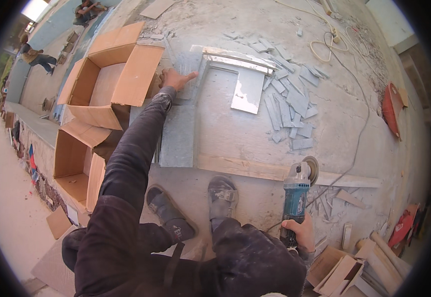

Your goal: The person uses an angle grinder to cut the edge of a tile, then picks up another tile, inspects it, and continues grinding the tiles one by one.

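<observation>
My right hand (300, 230) is wrapped round the dark body of a teal and black angle grinder (295, 198). The grinder points away from me, and its round disc (312, 170) is at the far end. My left arm stretches forward, and my left hand (177, 80) is on or just above the far part of a row of grey tiles (178, 133). Its thumb points out to the right and its other fingers are spread. Right of that hand, a metal angle ruler (238, 60) and a pale cut tile piece (246, 91) lie on a dusty surface.
Two open cardboard boxes (107, 81) stand at the left. Grey tile offcuts (295, 99) are scattered beyond the ruler. A wooden strip (245, 167) crosses before my feet. A cable (366, 116) runs along the right, near a red curved object (393, 111). Other people (38, 55) are far left.
</observation>
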Available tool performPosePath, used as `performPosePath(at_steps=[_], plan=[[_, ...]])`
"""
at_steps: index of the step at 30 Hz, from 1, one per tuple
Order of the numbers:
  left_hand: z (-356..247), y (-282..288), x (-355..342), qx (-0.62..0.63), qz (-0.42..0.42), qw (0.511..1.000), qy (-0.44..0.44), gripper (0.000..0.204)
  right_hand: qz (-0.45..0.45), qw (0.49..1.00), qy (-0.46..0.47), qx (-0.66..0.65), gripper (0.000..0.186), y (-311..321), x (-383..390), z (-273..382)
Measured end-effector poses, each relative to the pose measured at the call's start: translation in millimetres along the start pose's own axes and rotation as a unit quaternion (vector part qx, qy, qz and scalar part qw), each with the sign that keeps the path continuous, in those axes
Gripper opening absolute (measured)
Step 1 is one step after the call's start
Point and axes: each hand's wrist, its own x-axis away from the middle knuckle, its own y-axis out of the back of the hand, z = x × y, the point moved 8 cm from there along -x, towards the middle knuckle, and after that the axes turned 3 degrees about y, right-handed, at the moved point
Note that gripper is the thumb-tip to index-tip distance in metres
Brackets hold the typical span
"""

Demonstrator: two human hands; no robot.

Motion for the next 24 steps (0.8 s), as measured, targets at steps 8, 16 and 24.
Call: performPosePath(at_steps=[8, 16, 24], plan=[[-15, -4, 37, -0.036, 0.043, 0.998, -0.021, 0.119, -0.003, 1.0, 0.006, 0.024, 0.041, -7, 2, 2], [-11, 10, 49, -0.019, -0.013, 0.998, -0.056, 0.11, 0.016, 0.999, 0.017, 0.03, 0.037, -6, -8, -9], [23, 28, 231, -0.03, -0.072, 0.994, -0.081, 0.089, 0.02, 0.999, 0.025, 0.018, 0.038, -8, -5, -15]])
